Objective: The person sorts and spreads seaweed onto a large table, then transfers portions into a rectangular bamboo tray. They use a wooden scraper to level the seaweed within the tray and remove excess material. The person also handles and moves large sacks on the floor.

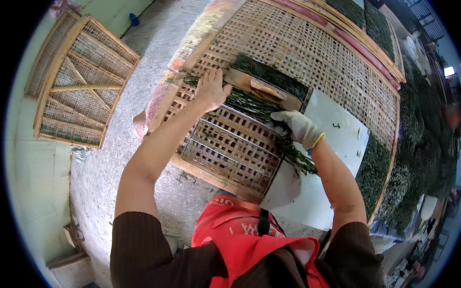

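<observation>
My bare left hand (211, 90) lies with fingers extended over the left end of a row of dark green leafy strands (251, 103), possibly seaweed; its palm side is hidden. In a pale work glove, my right hand (300, 128) grips the right end of that row, and loose strands (300, 161) hang below it. Between two green rows lies a wooden board with a raised handle (268, 90). Beyond it, a flattened dark green strip (271, 76) fills the far section of a thin metal frame (232, 153). The frame's near sections show bare weave.
Beneath the frame is a large woven bamboo tray (310, 40). A white sheet (338, 117) with green scraps lies right of the frame. Dark green matter (374, 172) covers the tray's right corner. More wood-framed woven racks (84, 83) lean against the left wall.
</observation>
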The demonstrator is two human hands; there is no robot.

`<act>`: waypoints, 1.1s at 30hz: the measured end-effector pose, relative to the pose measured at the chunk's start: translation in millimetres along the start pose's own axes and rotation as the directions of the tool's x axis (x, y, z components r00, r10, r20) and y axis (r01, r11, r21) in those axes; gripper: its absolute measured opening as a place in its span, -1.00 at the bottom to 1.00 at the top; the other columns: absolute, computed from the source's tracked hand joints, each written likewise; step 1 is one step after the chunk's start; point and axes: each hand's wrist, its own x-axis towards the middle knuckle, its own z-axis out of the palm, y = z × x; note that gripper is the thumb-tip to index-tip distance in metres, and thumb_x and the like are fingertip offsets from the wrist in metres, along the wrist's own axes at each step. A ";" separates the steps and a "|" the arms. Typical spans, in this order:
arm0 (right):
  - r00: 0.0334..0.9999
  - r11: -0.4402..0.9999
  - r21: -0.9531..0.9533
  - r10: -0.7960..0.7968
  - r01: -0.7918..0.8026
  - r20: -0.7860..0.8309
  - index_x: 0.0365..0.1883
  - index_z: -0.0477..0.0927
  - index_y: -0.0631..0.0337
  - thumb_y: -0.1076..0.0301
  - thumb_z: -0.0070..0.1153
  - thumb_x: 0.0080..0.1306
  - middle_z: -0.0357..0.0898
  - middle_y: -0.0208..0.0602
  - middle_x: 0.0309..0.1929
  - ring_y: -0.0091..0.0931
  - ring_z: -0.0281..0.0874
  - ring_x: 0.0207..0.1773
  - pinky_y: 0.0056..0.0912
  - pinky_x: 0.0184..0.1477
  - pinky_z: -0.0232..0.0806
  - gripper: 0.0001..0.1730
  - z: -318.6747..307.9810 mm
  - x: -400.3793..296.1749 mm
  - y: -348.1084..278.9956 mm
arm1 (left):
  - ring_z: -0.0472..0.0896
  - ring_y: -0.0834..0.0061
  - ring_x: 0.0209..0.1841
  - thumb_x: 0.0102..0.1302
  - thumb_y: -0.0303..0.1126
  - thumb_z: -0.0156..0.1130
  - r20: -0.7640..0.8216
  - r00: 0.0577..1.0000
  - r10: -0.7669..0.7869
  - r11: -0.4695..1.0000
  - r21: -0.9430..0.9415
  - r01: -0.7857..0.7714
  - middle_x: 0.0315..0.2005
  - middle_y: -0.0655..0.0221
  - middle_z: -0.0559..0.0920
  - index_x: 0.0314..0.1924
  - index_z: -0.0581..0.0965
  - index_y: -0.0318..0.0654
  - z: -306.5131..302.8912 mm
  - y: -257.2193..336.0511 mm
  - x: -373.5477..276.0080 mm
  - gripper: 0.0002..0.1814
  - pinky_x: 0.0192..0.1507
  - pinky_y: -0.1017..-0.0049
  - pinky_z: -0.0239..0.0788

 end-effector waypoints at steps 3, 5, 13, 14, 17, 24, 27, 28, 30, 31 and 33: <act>0.991 0.991 -0.097 -0.100 0.091 -0.089 -0.31 0.58 0.29 0.27 0.15 0.17 0.54 -0.40 -0.48 -0.63 0.43 -0.51 -0.60 -0.44 0.31 -0.75 -8.1 -21.5 -1.6 | -0.19 0.11 0.41 0.30 0.06 -0.06 0.106 0.992 -0.073 0.995 0.068 0.066 0.37 0.08 -0.15 0.36 -0.18 -0.34 6.9 16.1 -6.7 -0.12 0.38 0.16 -0.29; 0.956 0.944 -0.298 -0.209 0.143 -0.205 -0.26 0.59 0.39 0.32 0.17 0.11 0.57 -0.38 -0.43 -0.61 0.47 -0.42 -0.55 -0.31 0.36 -0.70 -19.9 -30.9 5.0 | -0.23 0.11 0.42 0.29 0.10 -0.04 0.136 0.985 -0.105 0.992 0.089 0.093 0.38 0.11 -0.20 0.37 -0.24 -0.31 9.1 19.6 -4.5 -0.07 0.38 0.15 -0.32; 0.888 0.731 -0.682 -0.302 -0.018 -0.348 -0.13 0.57 0.34 0.33 0.13 0.10 0.63 -0.16 -0.32 -0.42 0.56 -0.28 -0.45 -0.15 0.35 -0.63 -103.4 -89.0 47.2 | -0.22 0.10 0.42 0.24 0.11 0.02 0.150 0.984 -0.092 0.993 0.084 0.080 0.39 0.15 -0.17 0.39 -0.22 -0.18 13.9 12.0 1.0 -0.06 0.36 0.05 -0.32; 0.902 0.697 -0.715 -0.272 -0.055 -0.336 -0.12 0.57 0.32 0.33 0.13 0.11 0.63 -0.16 -0.32 -0.41 0.56 -0.27 -0.45 -0.14 0.35 -0.63 -104.8 -96.1 46.7 | -0.20 0.10 0.41 0.23 0.11 0.03 0.144 0.987 -0.069 0.996 0.063 0.060 0.38 0.14 -0.15 0.39 -0.19 -0.18 14.9 5.2 3.9 -0.06 0.35 0.03 -0.31; 0.726 0.584 -0.806 -0.595 0.096 -0.345 -0.02 0.51 0.37 0.43 0.09 0.19 0.61 -0.25 -0.23 -0.56 0.51 -0.22 -0.54 -0.11 0.34 -0.62 -87.0 -99.3 46.0 | -0.03 0.08 0.37 0.18 0.09 0.07 -0.042 0.999 0.021 0.996 -0.084 -0.025 0.33 0.05 0.04 0.35 0.01 -0.23 29.1 -30.3 14.0 -0.12 0.31 0.03 -0.19; 0.765 0.840 -0.299 -0.538 0.453 -0.353 0.02 0.48 0.34 0.52 0.03 0.24 0.56 -0.29 -0.07 -0.57 0.47 -0.04 -0.55 0.04 0.30 -0.65 -59.5 -69.8 89.4 | 0.42 0.24 0.11 0.31 -0.16 -0.03 -0.355 0.931 -0.086 0.897 -0.435 -0.083 0.05 0.00 0.44 0.09 0.38 -0.42 -18.7 -48.0 -78.9 -0.50 0.14 0.39 0.20; 0.775 0.865 -0.214 -0.501 0.454 -0.384 0.01 0.50 0.32 0.52 0.01 0.27 0.56 -0.32 -0.09 -0.59 0.48 -0.05 -0.57 0.03 0.31 -0.68 -61.0 -74.2 90.8 | 0.36 0.04 0.05 0.30 -0.34 -0.09 -0.490 0.844 -0.220 0.898 -0.440 -0.021 0.00 -0.01 0.40 0.08 0.31 -0.43 9.6 -37.6 -162.2 -0.60 0.12 0.21 0.16; 0.776 0.866 -0.209 -0.499 0.454 -0.386 0.01 0.50 0.31 0.52 0.01 0.26 0.57 -0.33 -0.09 -0.59 0.48 -0.05 -0.56 0.03 0.31 -0.68 -60.8 -75.4 91.4 | 0.32 0.03 0.09 0.29 -0.35 -0.06 -0.515 0.825 -0.233 0.915 -0.404 0.005 0.04 -0.02 0.36 0.10 0.28 -0.43 32.0 -38.1 -181.7 -0.57 0.15 0.19 0.10; 0.732 0.827 -0.305 -0.561 0.473 -0.387 0.00 0.51 0.29 0.51 0.02 0.26 0.57 -0.32 -0.10 -0.58 0.49 -0.06 -0.55 0.04 0.31 -0.68 -59.7 -77.6 91.1 | 0.22 0.00 0.19 0.25 -0.37 -0.01 -0.586 0.777 -0.228 0.942 -0.335 0.023 0.13 -0.05 0.29 0.15 0.23 -0.43 73.5 -36.6 -199.3 -0.51 0.22 0.15 -0.02; 0.686 0.781 -0.403 -0.618 0.477 -0.384 0.01 0.51 0.27 0.51 0.02 0.26 0.58 -0.32 -0.10 -0.57 0.49 -0.06 -0.54 0.04 0.31 -0.68 -58.8 -72.8 95.3 | 0.19 0.04 0.24 0.23 -0.36 0.01 -0.491 0.843 -0.220 0.975 -0.095 0.200 0.19 -0.02 0.24 0.19 0.22 -0.40 89.3 -37.8 -200.1 -0.46 0.27 0.13 -0.12; 0.681 0.747 -0.417 -0.655 0.518 -0.328 -0.03 0.53 0.26 0.46 0.05 0.24 0.57 -0.28 -0.07 -0.57 0.49 -0.03 -0.53 0.05 0.30 -0.69 -57.0 -70.7 95.5 | 0.16 0.12 0.27 0.23 -0.33 0.01 -0.561 0.795 -0.232 0.973 -0.141 0.184 0.20 0.07 0.25 0.21 0.22 -0.36 93.3 -32.9 -199.2 -0.45 0.29 0.13 -0.19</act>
